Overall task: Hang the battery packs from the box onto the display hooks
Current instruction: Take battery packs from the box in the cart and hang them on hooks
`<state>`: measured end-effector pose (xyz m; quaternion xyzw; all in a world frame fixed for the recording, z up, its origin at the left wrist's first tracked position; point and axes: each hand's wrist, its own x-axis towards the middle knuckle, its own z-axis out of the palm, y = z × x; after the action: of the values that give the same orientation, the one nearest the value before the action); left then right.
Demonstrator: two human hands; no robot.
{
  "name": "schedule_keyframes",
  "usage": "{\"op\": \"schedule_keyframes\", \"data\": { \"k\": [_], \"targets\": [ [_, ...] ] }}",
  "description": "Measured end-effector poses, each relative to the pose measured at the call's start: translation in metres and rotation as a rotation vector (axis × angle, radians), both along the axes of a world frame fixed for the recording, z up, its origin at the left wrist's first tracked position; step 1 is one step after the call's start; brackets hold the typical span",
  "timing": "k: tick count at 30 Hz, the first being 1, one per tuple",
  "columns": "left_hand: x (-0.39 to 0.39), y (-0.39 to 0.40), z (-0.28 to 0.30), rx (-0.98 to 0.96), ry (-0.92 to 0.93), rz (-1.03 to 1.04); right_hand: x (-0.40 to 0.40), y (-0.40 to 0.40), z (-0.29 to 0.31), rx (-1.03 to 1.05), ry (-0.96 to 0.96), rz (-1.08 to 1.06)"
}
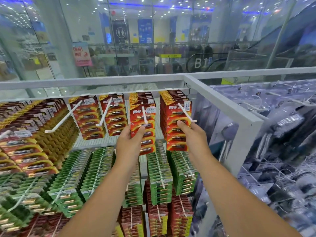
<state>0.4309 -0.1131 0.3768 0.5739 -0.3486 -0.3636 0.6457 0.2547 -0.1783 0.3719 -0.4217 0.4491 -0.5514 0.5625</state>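
Note:
My left hand (130,142) grips a red battery pack (142,115) by its lower left edge, thumb on the front. The pack hangs on the third white display hook (145,117), in front of the packs behind it. My right hand (193,139) holds the front red pack (177,117) of the rightmost top row, thumb on its face, while its other fingers are hidden behind the card. That pack sits on a white hook (186,112) whose tip juts out just above my thumb. No box is in view.
Two long hooks (73,113) (104,113) to the left carry only a few red packs at the back. Full rows of green packs (159,168) hang below. A white frame post (222,106) borders the display on the right, with clear-bagged goods (282,134) beyond.

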Motion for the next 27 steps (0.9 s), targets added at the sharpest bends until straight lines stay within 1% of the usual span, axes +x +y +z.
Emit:
{"op": "schedule_keyframes", "data": {
  "k": [4,8,13,14,16,18,19,21,25,27],
  "targets": [
    [0.007,-0.018,-0.007,-0.012,-0.007,0.017,0.007,-0.020,-0.002,0.010,0.009,-0.052],
    [0.012,-0.031,-0.015,0.007,-0.031,0.039,0.009,-0.028,-0.009,-0.044,0.072,-0.067],
    [0.017,-0.033,-0.018,0.056,-0.128,0.079,0.006,-0.028,-0.015,-0.073,0.121,-0.112],
    [0.019,-0.029,-0.018,0.065,-0.154,0.096,0.004,-0.025,-0.017,-0.059,0.153,-0.129],
    [0.025,-0.015,-0.025,0.072,-0.210,0.121,0.000,-0.016,-0.028,-0.054,0.335,-0.193],
    [0.028,0.004,-0.034,0.073,-0.222,0.099,0.000,-0.002,-0.048,-0.054,0.508,-0.230],
    [0.028,0.015,-0.041,0.078,-0.217,0.079,0.002,0.006,-0.058,-0.031,0.544,-0.223],
    [0.024,0.042,-0.054,0.109,-0.210,0.034,0.004,0.029,-0.076,0.029,0.530,-0.177],
    [0.006,0.084,-0.076,0.175,-0.163,-0.114,0.001,0.078,-0.091,-0.036,0.399,-0.072],
    [-0.005,0.096,-0.081,0.183,-0.168,-0.146,-0.006,0.098,-0.095,-0.044,0.357,-0.027]
  ]
}}
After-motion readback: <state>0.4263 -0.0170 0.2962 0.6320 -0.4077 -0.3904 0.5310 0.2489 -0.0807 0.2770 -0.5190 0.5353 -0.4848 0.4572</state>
